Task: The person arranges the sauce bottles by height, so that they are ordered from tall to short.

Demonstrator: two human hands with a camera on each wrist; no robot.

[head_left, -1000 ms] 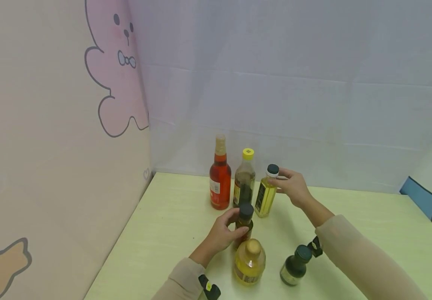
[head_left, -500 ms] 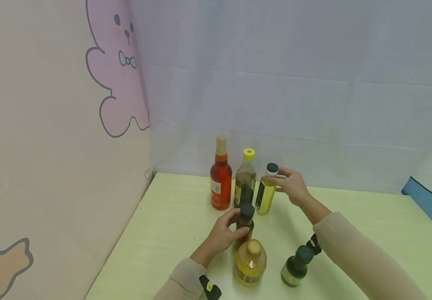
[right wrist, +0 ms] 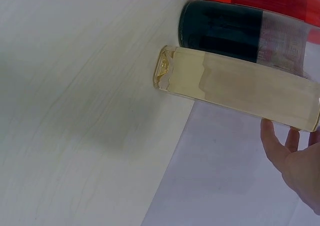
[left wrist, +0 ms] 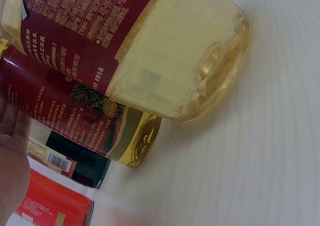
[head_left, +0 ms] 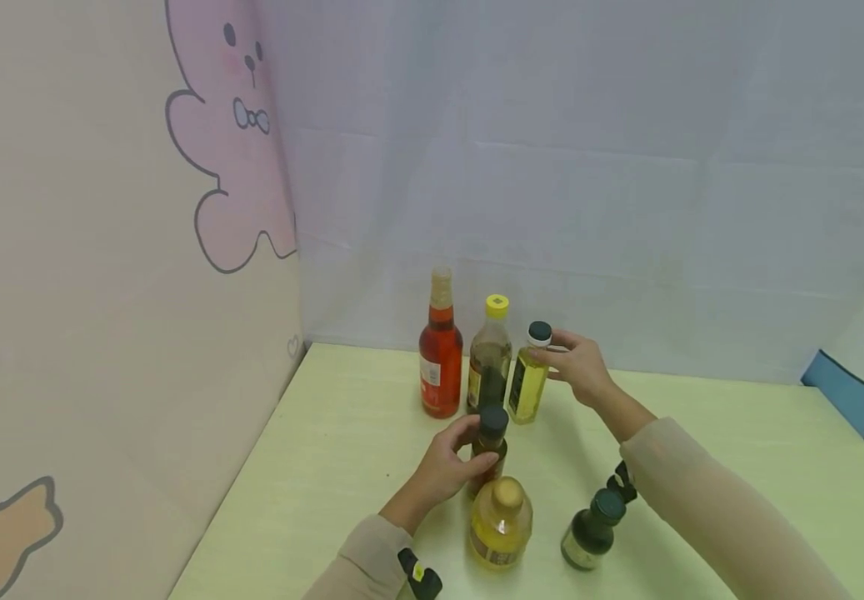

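Note:
My right hand pinches a square glass bottle of yellow oil near its neck. The bottle has a dark green cap and stands almost upright; in the right wrist view its base is at the table. My left hand curls thumb and fingers round a small bottle with a black cap, whose maroon label shows in the left wrist view. In front of it stands a round yellow bottle with a tan cap. Behind are a yellow-capped bottle and a tall red bottle.
A small dark bottle with a green cap stands under my right forearm. Pale cloth hangs behind the light wooden table, and a printed wall borders it on the left.
My right hand has shifted the oil bottle slightly left and back, toward the yellow-capped bottle, and it leans less. My left hand keeps its hold on the black-capped bottle.

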